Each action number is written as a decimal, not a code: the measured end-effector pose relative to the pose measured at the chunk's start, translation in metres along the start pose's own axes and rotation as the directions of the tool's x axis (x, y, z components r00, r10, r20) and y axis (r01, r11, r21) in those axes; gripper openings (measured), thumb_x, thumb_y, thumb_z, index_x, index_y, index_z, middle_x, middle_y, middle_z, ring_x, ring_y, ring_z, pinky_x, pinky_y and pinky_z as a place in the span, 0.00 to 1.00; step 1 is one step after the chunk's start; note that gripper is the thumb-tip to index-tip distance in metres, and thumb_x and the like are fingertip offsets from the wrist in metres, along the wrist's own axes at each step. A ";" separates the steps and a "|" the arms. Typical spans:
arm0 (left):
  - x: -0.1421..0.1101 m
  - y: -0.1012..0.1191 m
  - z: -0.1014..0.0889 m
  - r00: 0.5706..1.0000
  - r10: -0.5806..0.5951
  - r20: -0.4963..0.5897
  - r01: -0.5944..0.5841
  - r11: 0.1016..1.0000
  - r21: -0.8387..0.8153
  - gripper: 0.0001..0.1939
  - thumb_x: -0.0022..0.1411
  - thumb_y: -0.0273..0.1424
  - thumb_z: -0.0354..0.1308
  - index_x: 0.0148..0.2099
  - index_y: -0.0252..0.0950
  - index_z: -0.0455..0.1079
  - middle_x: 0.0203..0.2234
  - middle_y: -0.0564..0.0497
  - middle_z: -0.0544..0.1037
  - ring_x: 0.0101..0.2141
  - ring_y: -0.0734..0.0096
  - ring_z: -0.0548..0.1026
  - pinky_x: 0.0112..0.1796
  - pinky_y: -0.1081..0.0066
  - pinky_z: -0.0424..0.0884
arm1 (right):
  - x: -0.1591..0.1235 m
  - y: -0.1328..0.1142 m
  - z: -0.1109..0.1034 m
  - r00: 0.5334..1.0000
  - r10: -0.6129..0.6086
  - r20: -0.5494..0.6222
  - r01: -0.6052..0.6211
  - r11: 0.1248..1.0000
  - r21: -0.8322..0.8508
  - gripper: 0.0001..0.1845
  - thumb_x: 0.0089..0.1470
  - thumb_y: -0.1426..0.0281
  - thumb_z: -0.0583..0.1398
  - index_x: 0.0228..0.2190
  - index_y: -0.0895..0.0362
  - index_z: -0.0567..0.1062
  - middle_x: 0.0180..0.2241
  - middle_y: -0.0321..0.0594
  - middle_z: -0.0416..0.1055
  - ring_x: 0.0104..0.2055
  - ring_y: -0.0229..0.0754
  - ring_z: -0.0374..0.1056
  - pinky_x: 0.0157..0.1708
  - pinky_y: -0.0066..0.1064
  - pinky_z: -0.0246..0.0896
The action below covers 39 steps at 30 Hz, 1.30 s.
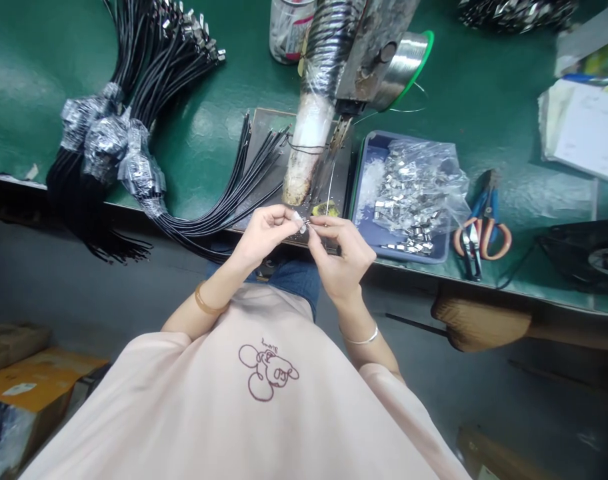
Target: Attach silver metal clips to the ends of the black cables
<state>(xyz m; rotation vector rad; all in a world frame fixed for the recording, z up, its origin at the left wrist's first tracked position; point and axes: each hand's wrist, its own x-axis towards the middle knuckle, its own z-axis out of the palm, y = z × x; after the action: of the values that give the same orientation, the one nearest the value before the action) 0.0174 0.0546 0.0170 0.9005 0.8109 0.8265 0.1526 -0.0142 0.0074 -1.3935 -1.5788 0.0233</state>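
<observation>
Close to the bench's front edge, my left hand [265, 235] and my right hand [343, 250] meet fingertip to fingertip, both closed in a pinch. Between them is a small shiny metal piece [305, 225], partly hidden by the fingers. Something small and white shows at my left fingertips; whether it is held or worn on a finger, I cannot tell. Just beyond the hands is a soldering station with a strand of solder wire [330, 190] hanging down and a yellow sponge [326, 209]. Black cables [209, 223] with bare ends lie left of my left hand.
A blue tray [441, 257] holds a plastic bag and loose small metal parts [414, 200]. Pliers and snips with orange handles [504, 243] lie right of it. Plastic-wrapped cable bundles [107, 143] fill the left. A solder spool [404, 70] and a tub [290, 30] stand behind.
</observation>
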 end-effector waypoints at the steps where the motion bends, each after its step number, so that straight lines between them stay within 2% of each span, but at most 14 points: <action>1: 0.000 0.000 0.000 1.000 -0.001 -0.003 0.001 1.000 0.006 0.15 0.43 0.34 0.73 0.23 0.32 0.71 0.14 0.60 0.66 0.21 0.83 0.66 0.29 0.77 0.66 | 0.000 0.000 0.000 1.000 0.007 0.000 -0.007 1.000 0.003 0.06 0.59 0.76 0.62 0.30 0.54 0.75 0.34 0.38 0.81 0.38 0.41 0.79 0.37 0.33 0.75; 5: 0.002 -0.001 -0.001 1.000 -0.015 -0.003 0.015 1.000 0.005 0.14 0.43 0.34 0.73 0.24 0.33 0.71 0.14 0.61 0.65 0.20 0.83 0.65 0.28 0.77 0.64 | 0.002 0.000 0.002 1.000 0.015 -0.003 -0.015 1.000 0.016 0.07 0.58 0.78 0.63 0.30 0.54 0.75 0.34 0.38 0.81 0.38 0.40 0.79 0.36 0.31 0.75; 16: 0.000 0.005 0.002 0.997 -0.077 0.002 0.077 0.997 -0.012 0.11 0.43 0.32 0.69 0.24 0.33 0.70 0.14 0.61 0.65 0.17 0.86 0.57 0.21 0.77 0.53 | 0.003 -0.004 -0.003 1.000 -0.013 0.014 0.013 1.000 0.022 0.08 0.56 0.79 0.63 0.30 0.54 0.74 0.36 0.39 0.82 0.39 0.40 0.80 0.41 0.31 0.75; 21: -0.003 0.002 0.000 0.998 -0.059 0.015 0.059 0.998 0.019 0.11 0.44 0.31 0.68 0.22 0.33 0.69 0.15 0.60 0.65 0.19 0.84 0.62 0.25 0.77 0.59 | 0.000 -0.002 -0.005 0.996 -0.052 0.070 0.051 0.998 0.022 0.08 0.56 0.79 0.62 0.29 0.54 0.73 0.37 0.40 0.82 0.38 0.40 0.80 0.39 0.30 0.75; 30: 0.000 0.001 0.000 1.000 -0.003 -0.023 0.005 0.998 0.070 0.13 0.46 0.33 0.70 0.25 0.33 0.69 0.15 0.61 0.65 0.20 0.83 0.63 0.27 0.76 0.62 | 0.007 -0.003 -0.004 0.998 0.016 0.062 -0.014 1.000 -0.023 0.07 0.59 0.76 0.61 0.30 0.53 0.76 0.35 0.39 0.82 0.38 0.42 0.80 0.41 0.34 0.76; 39: -0.003 0.000 -0.001 0.999 0.004 0.034 -0.006 0.997 0.071 0.10 0.46 0.32 0.68 0.25 0.33 0.69 0.16 0.60 0.66 0.20 0.83 0.62 0.27 0.77 0.63 | 0.002 -0.005 -0.006 0.996 -0.063 0.055 0.065 0.998 -0.020 0.08 0.57 0.77 0.62 0.29 0.53 0.72 0.35 0.39 0.82 0.37 0.40 0.80 0.38 0.31 0.76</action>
<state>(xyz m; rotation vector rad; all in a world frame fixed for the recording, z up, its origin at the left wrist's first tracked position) 0.0149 0.0527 0.0172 0.9770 0.8129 0.7889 0.1535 -0.0172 0.0145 -1.3684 -1.6725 0.0059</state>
